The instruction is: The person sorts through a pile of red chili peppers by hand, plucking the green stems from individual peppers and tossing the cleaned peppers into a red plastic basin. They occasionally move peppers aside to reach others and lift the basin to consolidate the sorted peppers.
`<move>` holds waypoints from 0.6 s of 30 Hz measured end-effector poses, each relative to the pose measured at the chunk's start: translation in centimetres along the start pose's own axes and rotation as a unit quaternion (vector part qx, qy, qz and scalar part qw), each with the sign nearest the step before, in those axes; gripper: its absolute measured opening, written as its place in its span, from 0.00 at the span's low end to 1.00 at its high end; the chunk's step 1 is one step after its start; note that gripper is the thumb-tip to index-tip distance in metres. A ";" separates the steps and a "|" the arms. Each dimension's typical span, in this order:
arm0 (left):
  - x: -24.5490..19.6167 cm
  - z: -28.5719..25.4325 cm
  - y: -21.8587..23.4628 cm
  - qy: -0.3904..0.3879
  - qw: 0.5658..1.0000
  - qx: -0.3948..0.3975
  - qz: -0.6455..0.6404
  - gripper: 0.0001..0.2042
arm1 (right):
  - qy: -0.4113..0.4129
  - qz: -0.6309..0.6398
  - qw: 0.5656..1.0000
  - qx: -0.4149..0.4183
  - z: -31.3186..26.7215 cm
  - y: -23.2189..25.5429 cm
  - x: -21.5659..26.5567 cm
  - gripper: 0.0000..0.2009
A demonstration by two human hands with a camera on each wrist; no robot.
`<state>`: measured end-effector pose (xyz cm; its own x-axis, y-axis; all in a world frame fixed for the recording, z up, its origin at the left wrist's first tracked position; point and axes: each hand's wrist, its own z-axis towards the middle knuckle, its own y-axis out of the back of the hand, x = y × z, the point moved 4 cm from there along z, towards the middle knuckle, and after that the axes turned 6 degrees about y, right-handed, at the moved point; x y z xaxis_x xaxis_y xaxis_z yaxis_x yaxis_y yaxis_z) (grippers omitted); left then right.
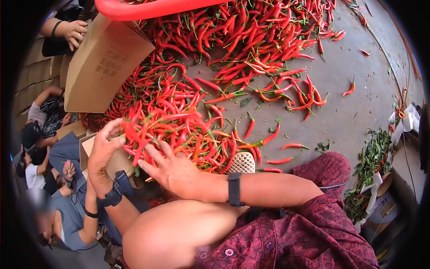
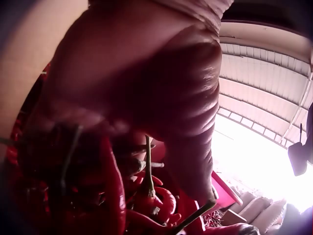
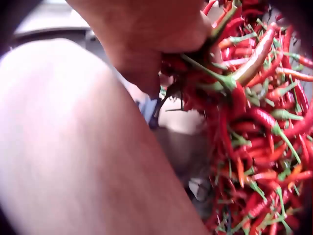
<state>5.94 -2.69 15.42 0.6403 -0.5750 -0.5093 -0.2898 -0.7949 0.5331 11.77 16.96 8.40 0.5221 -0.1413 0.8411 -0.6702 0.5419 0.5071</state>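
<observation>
Red chili peppers (image 1: 179, 119) with green stems lie heaped in front of the crouching person. At the heap's near left side, the left hand (image 1: 106, 145) grips a loose bunch of chilies, fingers bent round its far side. In the left wrist view that hand (image 2: 142, 78) arches over several chilies (image 2: 115, 188), in deep shadow. Facing it, the right hand (image 1: 174, 172) holds the bunch from the near side, fingers spread and partly hidden among the peppers. In the right wrist view its fingers (image 3: 146, 54) bend over chilies and stems beside the larger heap (image 3: 264, 137).
Close to the left hand stands an open cardboard box (image 1: 121, 163). Another person's hand (image 1: 74, 32) rests by a tilted carton (image 1: 107, 67). A red plastic rim (image 1: 156, 9) crosses the top. Other people sit at left; green leaves (image 1: 374, 157) lie right. A bare knee (image 1: 165, 228) rises between the arms.
</observation>
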 end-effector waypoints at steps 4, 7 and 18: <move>-3.7 0.4 -3.3 -0.126 0.973 -0.189 0.050 0.28 | 0.068 0.094 0.993 0.033 -0.3 0.2 0.9 0.31; -6.6 1.4 -12.0 -0.269 0.938 -0.038 0.215 0.28 | 0.113 0.158 0.980 0.039 -1.9 -0.8 -0.7 0.26; -1.8 0.6 -12.1 -0.186 0.942 0.039 0.276 0.15 | -0.085 -0.159 0.981 0.067 -23.6 12.1 -16.2 0.19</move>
<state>7.85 7.88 9.48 0.0880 -0.9215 -0.3783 -0.5663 -0.3588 0.7420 7.68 45.36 -3.53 0.6275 -0.4283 0.6502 -0.5574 0.3359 0.7592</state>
